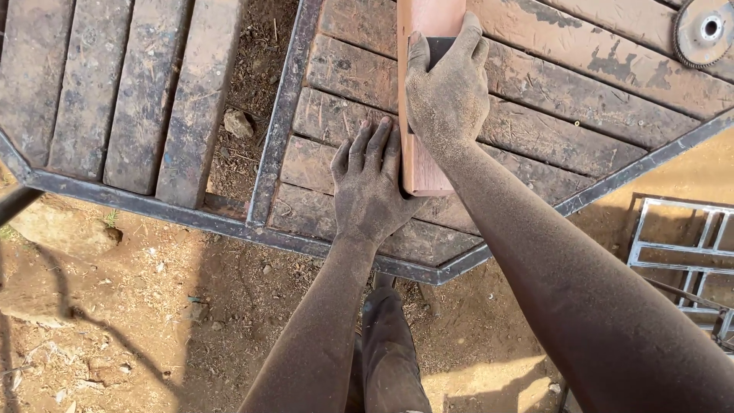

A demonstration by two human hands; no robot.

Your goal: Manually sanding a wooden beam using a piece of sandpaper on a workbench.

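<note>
Nearest, the left hand (371, 183) is being laid flat, fingers spread, on the plank tabletop (535, 84), its thumb side touching the near end of a reddish wooden board (419, 164), apparently so the board is being kept from sliding sideways. Just beyond, the board is being pressed down by the right hand (447, 92), whose fingers are curled over a dark block (440, 50), probably a sanding pad, lying on its top face. The board is being supported lengthwise across the planks inside the metal frame (279, 122). Farther off, at the right corner, a grinding disc (703, 30) is lying idle.
</note>
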